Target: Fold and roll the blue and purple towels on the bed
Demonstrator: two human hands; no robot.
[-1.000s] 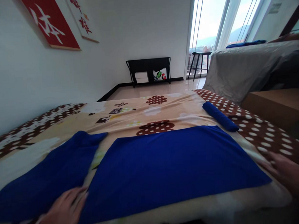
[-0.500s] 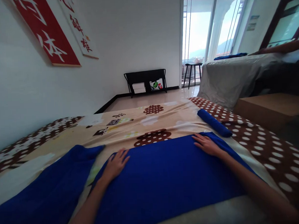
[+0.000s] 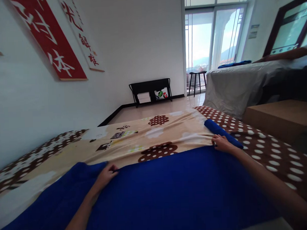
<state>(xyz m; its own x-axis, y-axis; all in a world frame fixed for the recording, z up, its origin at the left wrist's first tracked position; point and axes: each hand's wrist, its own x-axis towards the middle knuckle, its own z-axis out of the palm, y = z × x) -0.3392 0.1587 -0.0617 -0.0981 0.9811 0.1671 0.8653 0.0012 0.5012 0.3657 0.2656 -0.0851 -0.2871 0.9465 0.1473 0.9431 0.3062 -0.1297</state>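
A blue towel (image 3: 166, 191) lies spread over the patterned blanket in front of me. My left hand (image 3: 107, 174) is closed, pinching the towel's far left corner. At the far right corner my right hand (image 3: 221, 142) has its fingers closed on the same towel's edge. Just beyond that hand is a rolled blue towel (image 3: 215, 128), lying at a slant. Another blue towel (image 3: 58, 192), loose and rumpled, spreads to the left, its far end beside my left hand.
The beige and brown blanket (image 3: 129, 142) with polka dots covers the bed. Past its far edge a black rack (image 3: 152, 90) stands against the wall. At the right are a cardboard box (image 3: 281, 112) and a plastic-covered table (image 3: 233, 85), where another person's arm (image 3: 279, 55) rests.
Both hands, flat on the towel before, have moved outward to its far corners and closed on them. The towel's far edge now looks pulled straighter and wider. The view has tilted up slightly.
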